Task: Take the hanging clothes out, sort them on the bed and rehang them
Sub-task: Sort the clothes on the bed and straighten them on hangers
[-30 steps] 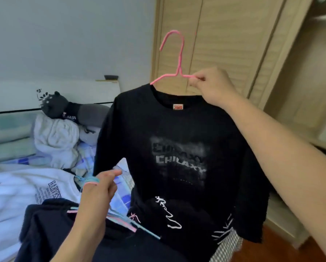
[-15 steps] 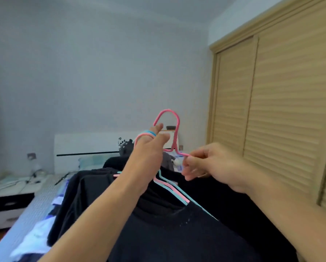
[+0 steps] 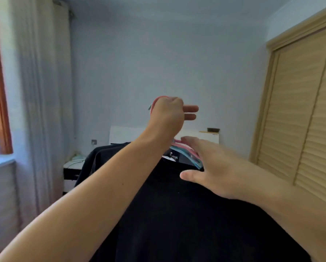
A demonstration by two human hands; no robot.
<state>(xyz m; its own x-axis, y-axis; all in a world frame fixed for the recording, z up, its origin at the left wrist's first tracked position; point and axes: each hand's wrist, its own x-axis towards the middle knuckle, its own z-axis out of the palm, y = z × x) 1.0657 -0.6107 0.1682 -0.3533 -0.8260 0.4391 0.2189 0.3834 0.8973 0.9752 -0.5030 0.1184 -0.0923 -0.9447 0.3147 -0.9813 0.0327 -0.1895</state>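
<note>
black clothes (image 3: 177,214) on pink and blue hangers (image 3: 188,155), hanging low in front, between both forearms. left hand (image 3: 168,118) raised above them, clenched around the hanger hooks (image 3: 154,103), two fingers sticking out straight. right hand (image 3: 217,173) released, fingers spread, just beside the hanger shoulders and over the dark fabric; contact unclear. wooden wardrobe (image 3: 300,110) at right, curtain (image 3: 35,91) at left, nightstand (image 3: 71,171) behind.

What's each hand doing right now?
Left hand: gripping the hangers by their hooks, two fingers sticking out.
Right hand: open, holding nothing.
</note>
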